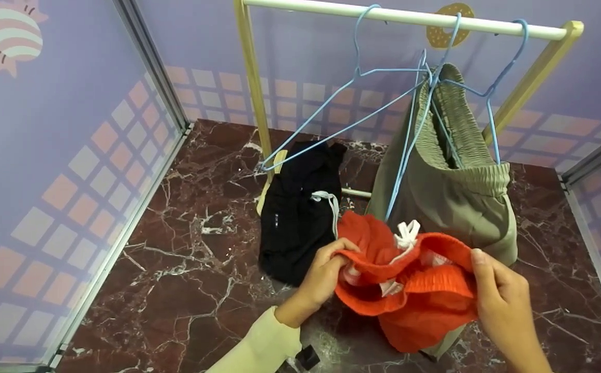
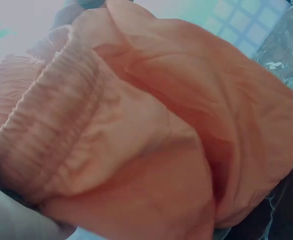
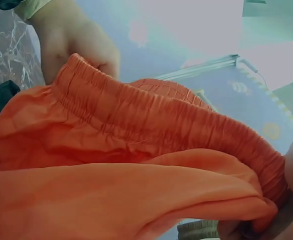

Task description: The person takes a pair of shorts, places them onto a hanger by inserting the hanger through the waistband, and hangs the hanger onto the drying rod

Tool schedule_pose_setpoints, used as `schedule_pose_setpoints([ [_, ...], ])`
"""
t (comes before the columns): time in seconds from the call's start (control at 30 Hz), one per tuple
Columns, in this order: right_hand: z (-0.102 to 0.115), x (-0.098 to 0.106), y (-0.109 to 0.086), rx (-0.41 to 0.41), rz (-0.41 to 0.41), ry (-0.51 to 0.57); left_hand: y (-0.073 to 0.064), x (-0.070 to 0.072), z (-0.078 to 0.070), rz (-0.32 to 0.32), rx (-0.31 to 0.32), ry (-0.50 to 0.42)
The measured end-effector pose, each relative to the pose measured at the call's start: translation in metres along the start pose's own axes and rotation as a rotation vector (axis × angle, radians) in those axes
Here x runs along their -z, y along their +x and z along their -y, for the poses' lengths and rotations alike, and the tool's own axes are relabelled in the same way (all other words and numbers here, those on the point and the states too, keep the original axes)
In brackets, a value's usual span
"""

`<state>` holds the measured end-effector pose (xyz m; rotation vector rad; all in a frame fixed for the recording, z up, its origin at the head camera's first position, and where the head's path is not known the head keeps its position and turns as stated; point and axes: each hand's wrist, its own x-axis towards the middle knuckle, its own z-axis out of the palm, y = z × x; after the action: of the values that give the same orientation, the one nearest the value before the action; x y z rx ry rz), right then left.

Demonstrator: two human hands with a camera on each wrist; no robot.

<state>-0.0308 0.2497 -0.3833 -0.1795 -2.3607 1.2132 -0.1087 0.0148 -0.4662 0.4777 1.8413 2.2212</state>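
Garment (image 1: 429,324), red, in mid-air before green trousers (image 1: 466,212). Gripped at opposite sides of waistband (image 1: 375,306) by left hand (image 1: 323,274) and right hand (image 1: 504,292). For a clean opening, probably best: draw both sides apart evenly, ease out any bunching, leave drawstring (image 1: 407,235) outside.

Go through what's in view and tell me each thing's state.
Red garment: held up, waistband partly open
White drawstring: looped at red waistband
Left hand: pinches waistband
Right hand: grips waistband
Olive garment: hanging, waistband gaping
Black garment: folds showing; hung or lying, unclear
Blue hangers: hooked over rail
Rack: standing upright
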Motion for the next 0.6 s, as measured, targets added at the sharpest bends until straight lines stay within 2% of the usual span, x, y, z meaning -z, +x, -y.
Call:
schedule_pose_setpoints([
  [0.17,-0.007,-0.003,0.002,-0.028,0.08,-0.074,0.0,0.005,-0.002,-0.084,0.026,0.007],
  [0.3,-0.013,-0.005,0.004,-0.054,0.108,-0.115,0.0,0.009,-0.004,-0.128,0.049,0.033],
  [0.37,-0.016,-0.007,0.005,-0.059,0.123,-0.127,0.0,0.011,-0.004,-0.138,0.073,0.047],
  [0.6,-0.029,-0.016,0.007,-0.036,0.176,-0.14,0.0,0.013,-0.005,-0.134,0.087,0.127],
])
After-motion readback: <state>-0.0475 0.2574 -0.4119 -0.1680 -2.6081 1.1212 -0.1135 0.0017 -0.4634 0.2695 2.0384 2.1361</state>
